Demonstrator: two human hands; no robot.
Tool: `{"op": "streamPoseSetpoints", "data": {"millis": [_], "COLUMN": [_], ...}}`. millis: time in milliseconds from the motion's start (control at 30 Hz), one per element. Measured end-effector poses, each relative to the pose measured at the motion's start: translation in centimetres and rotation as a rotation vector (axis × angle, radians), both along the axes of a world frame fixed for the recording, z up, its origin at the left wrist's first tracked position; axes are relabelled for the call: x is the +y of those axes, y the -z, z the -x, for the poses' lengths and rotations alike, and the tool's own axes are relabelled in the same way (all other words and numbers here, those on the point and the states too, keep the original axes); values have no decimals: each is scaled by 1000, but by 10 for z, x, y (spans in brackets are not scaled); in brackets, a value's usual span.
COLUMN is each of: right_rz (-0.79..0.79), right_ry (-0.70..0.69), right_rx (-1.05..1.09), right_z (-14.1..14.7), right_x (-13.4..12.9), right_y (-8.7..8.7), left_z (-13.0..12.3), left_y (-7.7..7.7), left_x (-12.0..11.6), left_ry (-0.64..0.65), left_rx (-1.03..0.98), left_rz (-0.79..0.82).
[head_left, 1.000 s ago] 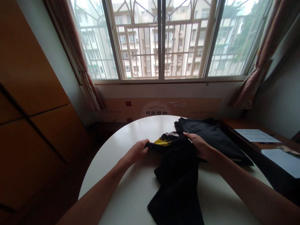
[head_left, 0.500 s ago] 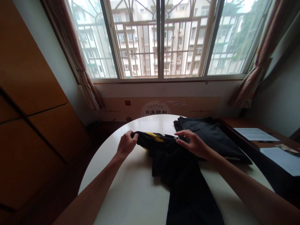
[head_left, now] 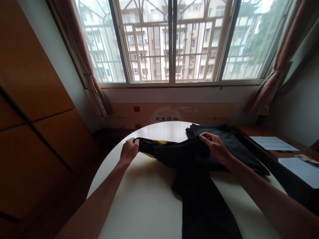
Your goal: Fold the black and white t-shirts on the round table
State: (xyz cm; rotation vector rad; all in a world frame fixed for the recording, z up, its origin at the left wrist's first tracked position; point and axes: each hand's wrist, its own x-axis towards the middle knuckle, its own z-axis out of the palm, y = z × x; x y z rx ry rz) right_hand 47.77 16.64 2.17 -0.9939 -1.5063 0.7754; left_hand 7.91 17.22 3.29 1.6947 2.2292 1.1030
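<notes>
black garment (head_left: 181,153) pulled wider, left hand (head_left: 129,152) outward

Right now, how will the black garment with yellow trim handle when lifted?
The black garment looks floppy, sagging between left hand and right hand. Probably light, given its thin drape. May slide on the smooth white table.

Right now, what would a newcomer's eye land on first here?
The bright barred window fills the top of the view. Below it, on a round white table, a black garment with yellow trim stretches between the left hand and the right hand.
</notes>
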Motion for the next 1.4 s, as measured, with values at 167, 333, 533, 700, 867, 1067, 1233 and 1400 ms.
{"op": "streamPoseSetpoints", "data": {"millis": [167,333,533,700,867,1067,1233,1400], "right_rz": [160,105,99,-351,-309,-350,-228,-192], "right_ry": [65,124,305,119,15,86,232,332], "right_rx": [194,60,-142,-661,-968,-827,-447,-360], "right_z": [-36,-64,-48,-18,5,5,-1,-12], "right_x": [12,22,36,16,2,6,1,0], "right_y": [-3,5,20,23,38,34,16,1], "left_z": [8,6,9,9,13,32,34,25], "left_y": [-3,-3,6,11,6,7,11,1], "left_x": [2,1,3,7,2,0,7,3], "left_ry": [-14,8,5,132,452,640,517,398], "left_rx": [-50,-15,47,148,202,135,210,190], "left_rz": [-9,12,90,42,108,279,112,-12]}}
